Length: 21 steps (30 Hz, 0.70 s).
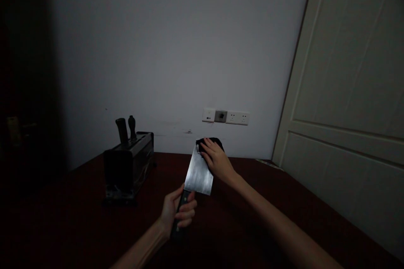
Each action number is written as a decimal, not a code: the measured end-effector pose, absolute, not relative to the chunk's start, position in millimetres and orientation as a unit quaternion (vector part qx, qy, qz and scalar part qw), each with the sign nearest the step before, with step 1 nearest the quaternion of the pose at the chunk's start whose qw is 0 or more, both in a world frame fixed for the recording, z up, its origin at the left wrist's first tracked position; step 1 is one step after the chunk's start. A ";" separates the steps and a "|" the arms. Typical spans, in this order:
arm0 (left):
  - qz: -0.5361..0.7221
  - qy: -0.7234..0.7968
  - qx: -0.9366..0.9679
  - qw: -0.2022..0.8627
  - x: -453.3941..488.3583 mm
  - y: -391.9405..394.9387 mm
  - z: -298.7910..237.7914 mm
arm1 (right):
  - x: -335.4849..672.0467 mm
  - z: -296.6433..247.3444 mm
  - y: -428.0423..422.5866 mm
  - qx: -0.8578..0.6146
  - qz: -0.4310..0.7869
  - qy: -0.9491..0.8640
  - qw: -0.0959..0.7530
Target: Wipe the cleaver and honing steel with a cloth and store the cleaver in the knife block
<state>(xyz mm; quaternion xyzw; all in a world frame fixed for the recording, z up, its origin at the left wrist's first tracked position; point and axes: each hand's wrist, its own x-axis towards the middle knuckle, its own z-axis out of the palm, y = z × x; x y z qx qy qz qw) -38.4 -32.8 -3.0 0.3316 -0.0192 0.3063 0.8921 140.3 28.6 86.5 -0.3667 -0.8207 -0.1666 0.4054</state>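
Observation:
My left hand point(179, 210) is wrapped round the dark, riveted handle of a cleaver point(198, 174). The broad steel blade points up and away from me, tilted, above the dark table. At the far end of the blade, my right hand point(216, 157) presses a black cloth point(217, 141) against the metal, fingers laid over it. Part of the cloth is hidden beneath that hand. To the left stands a knife block point(126, 168) with two dark handles sticking up from its top.
The dark red table point(246, 201) meets a pale wall point(176, 50) bearing a row of wall sockets point(225, 117). A white panelled door point(347, 92) rises on the right. The left side lies in deep shadow. Something flat and thin point(269, 164) lies at the table's back right edge.

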 end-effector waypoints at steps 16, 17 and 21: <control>0.293 -0.064 0.327 0.896 -39.1 -27.9 -11.0 | 144.1 71.2 24.1 -0.361 -0.140 -0.830 0.401; 0.294 -0.065 0.327 0.896 -39.2 -27.4 -11.5 | 141.0 68.0 17.5 -0.354 -0.139 -0.837 0.393; 0.292 -0.068 0.329 0.895 -39.7 -26.0 -12.2 | 135.9 61.6 -5.2 -0.328 -0.134 -0.870 0.342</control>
